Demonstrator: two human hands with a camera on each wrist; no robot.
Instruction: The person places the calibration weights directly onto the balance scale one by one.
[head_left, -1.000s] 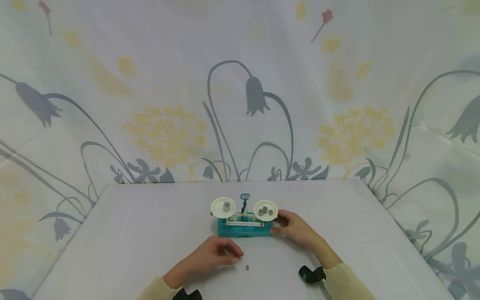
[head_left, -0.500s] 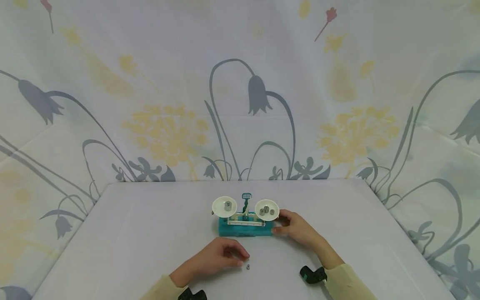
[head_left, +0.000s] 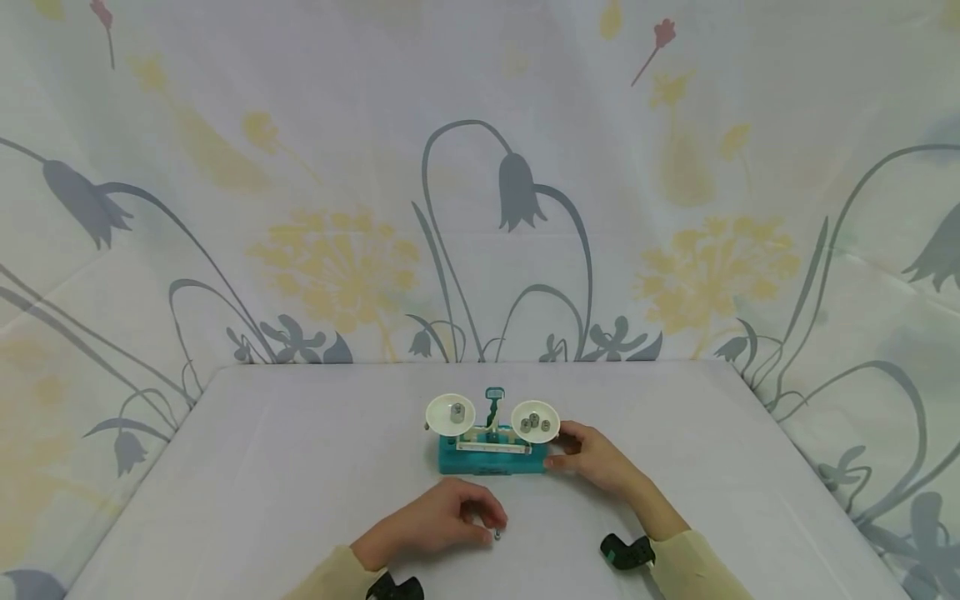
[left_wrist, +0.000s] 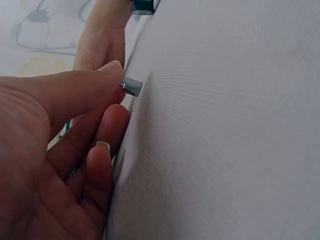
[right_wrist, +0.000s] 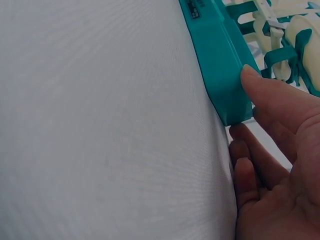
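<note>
On the table stands a teal balance scale with two white pans. One metal weight sits in the left pan, and several smaller ones are in the right pan. My left hand is in front of the scale, thumb and fingertips at the knob of a small silver weight, pinching it close over the cloth. My right hand grips the right end of the scale's base, thumb on its front and fingers behind.
A white cloth covers the table, and a flower-print curtain hangs behind its far edge. Black wrist cameras are worn on both wrists.
My left hand has moved right to the small weight, and its thumb and fingertips have closed in around the knob. The right hand stays on the scale's base.
</note>
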